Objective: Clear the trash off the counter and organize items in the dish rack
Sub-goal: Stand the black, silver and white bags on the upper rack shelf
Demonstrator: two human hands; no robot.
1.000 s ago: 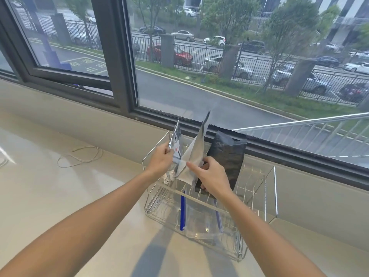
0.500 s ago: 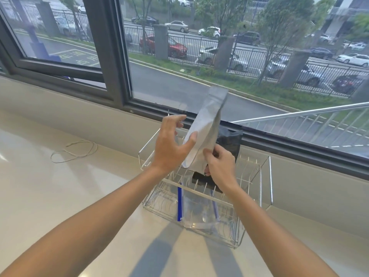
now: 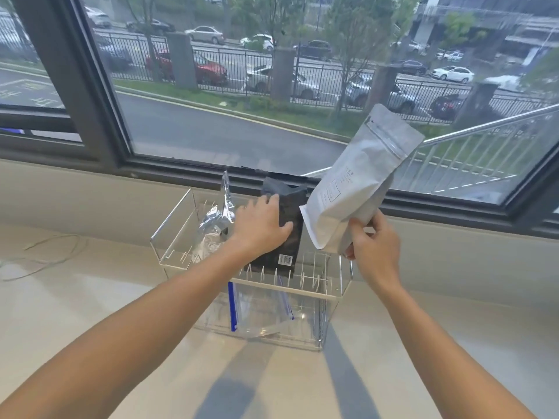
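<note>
- Head view: the right hand (image 3: 373, 246) holds a matte silver stand-up zip pouch (image 3: 360, 182) clear of the rack, thumb and fingers closed on its bottom corner, pouch tilted with its zip end up and to the right.
- The left hand (image 3: 261, 223) lies flat on a black foil pouch with a barcode label (image 3: 286, 231); fingers spread, pressing more than clasping, so that grip reads as open against the pouch.
- The black pouch stands upright among the prongs of the chrome wire dish rack (image 3: 332, 293), which sits on the pale tabletop (image 3: 90, 313) below the window.
- A crumpled shiny foil wrapper (image 3: 217, 216) stands in the rack's left end, just beside the left hand.
- A clear zip bag with a blue seal strip (image 3: 239, 309) lies low in the rack's near side.
- A loop of thin cord (image 3: 45, 255) lies on the tabletop well to the left.
- Judgement: the step in hand looks like sorting the pouches. To do it well, steady the black one while the silver one comes down bottom-first into a free slot to its right.
- Relative to the grip, the silver pouch rises up and away from the right fingertips, its base just above the rack's right rim.
</note>
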